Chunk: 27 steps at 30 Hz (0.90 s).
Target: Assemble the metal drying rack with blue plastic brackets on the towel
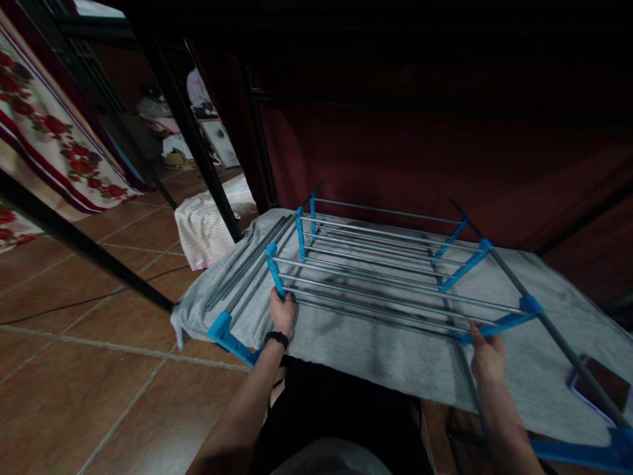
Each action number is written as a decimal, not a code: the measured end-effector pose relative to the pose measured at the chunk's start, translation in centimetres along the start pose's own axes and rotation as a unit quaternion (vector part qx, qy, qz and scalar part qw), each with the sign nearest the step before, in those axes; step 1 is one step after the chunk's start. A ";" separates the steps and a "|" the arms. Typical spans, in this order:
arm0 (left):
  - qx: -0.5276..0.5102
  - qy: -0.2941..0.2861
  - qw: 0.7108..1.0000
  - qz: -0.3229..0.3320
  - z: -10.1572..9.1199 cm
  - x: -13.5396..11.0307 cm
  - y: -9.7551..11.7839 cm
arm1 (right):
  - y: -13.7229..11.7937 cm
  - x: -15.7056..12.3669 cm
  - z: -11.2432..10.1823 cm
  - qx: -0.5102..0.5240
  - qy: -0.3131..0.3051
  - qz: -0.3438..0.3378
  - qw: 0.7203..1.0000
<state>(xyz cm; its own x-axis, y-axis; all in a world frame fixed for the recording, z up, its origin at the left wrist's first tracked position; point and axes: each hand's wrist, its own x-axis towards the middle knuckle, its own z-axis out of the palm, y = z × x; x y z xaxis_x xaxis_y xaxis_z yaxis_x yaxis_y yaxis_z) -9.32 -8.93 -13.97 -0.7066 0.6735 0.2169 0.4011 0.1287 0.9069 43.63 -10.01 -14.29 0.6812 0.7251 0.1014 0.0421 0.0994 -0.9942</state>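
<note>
In front of me lies a partly assembled rack of grey metal tubes (378, 253) joined by blue plastic brackets. My left hand (282, 311), with a dark band on the wrist, closes around the lower end of a left blue bracket (275, 267). At the other side my right hand (488, 351) grips the lower end of a right blue bracket (509, 322), thumb on top. Crosswise tubes span between the two sides. Another blue bracket (232, 340) sits at the near left, and a blue end piece (583, 452) shows at the near right.
Loose grey tubes (250, 260) lie on the left of the grey cloth (356, 356) under the rack. A phone (601, 386) rests at the right. Black metal posts (192, 132) stand at left, before a tiled floor (99, 369) with a cable (93, 300). A dark red curtain (395, 155) hangs behind.
</note>
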 end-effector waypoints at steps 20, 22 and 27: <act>0.011 0.031 0.994 0.104 -1.0 0.9 4.3 | 0.3 0.4 -0.8 -0.010 -0.007 -0.011 1.000; 0.045 0.034 0.993 0.100 -0.8 0.8 4.5 | 0.4 0.5 -0.8 -0.019 -0.007 -0.014 1.000; 0.100 0.032 0.986 0.127 -1.0 0.7 4.3 | 0.4 0.5 -0.9 -0.041 -0.010 -0.042 0.998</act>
<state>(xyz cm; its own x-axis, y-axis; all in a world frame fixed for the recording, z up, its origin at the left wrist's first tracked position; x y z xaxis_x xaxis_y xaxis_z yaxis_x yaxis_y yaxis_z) -8.61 -8.63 -9.55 -0.6006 0.6562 0.4568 0.6734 0.1071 0.7315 44.63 -10.22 -14.67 0.6587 0.7294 0.1845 0.1582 0.1055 -0.9818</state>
